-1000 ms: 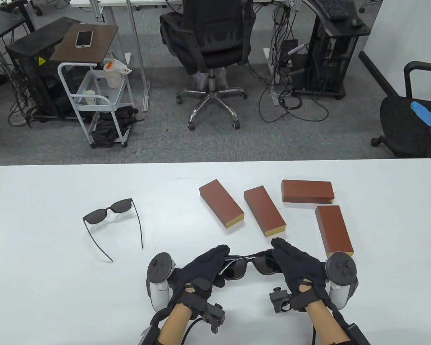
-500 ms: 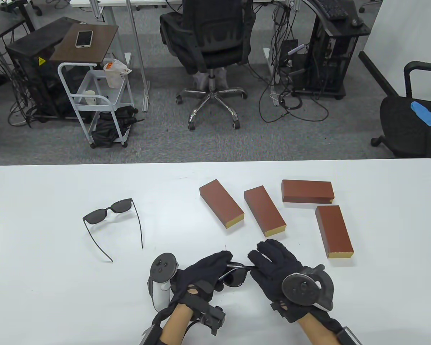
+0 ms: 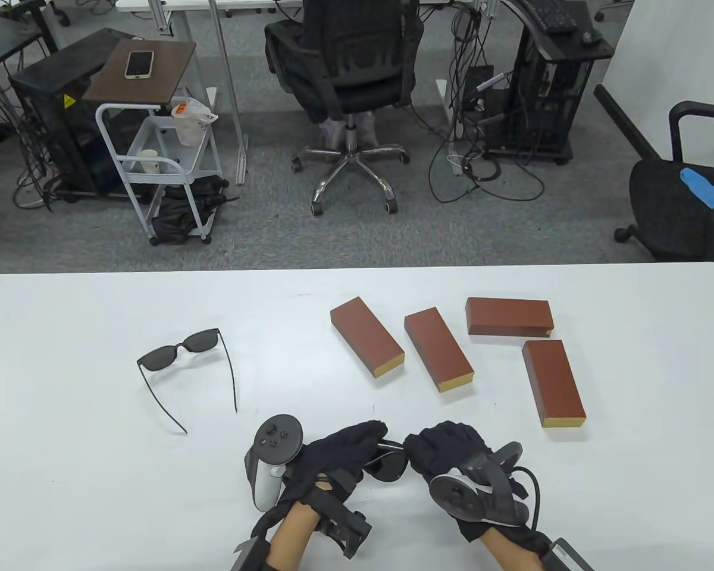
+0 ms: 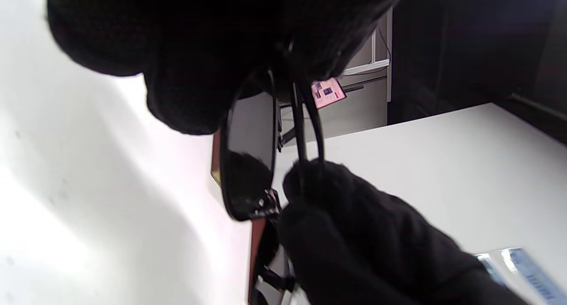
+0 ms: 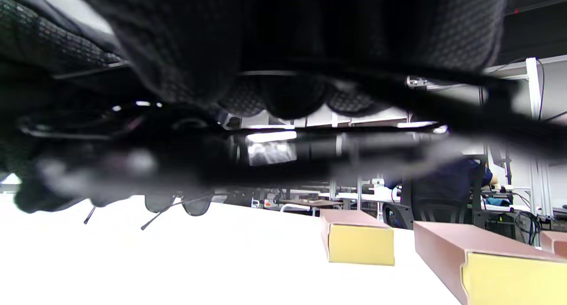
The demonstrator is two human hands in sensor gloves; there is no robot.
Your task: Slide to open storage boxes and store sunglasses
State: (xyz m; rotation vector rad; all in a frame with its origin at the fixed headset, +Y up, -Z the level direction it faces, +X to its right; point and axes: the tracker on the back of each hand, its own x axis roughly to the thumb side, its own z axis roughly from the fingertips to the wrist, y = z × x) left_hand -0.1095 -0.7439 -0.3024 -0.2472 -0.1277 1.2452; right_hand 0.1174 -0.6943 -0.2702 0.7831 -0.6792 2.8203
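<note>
Near counter (image 3: pixel 65 476) edge, centre: dark sunglasses (image 3: pixel 387 465) held between both gloved hands, just above the surface. Left hand (image 3: pixel 339 455) fingers curled around one end of the frame; right hand (image 3: pixel 446 449) fingers curled over the other end, pinching the folded temples. Left wrist view: both temples lie close behind the lens. Second pair of sunglasses (image 3: pixel 184 369), temples spread, lies to the left. Four closed brown storage boxes (image 3: pixel 446 348) sit beyond the hands, to the right.
</note>
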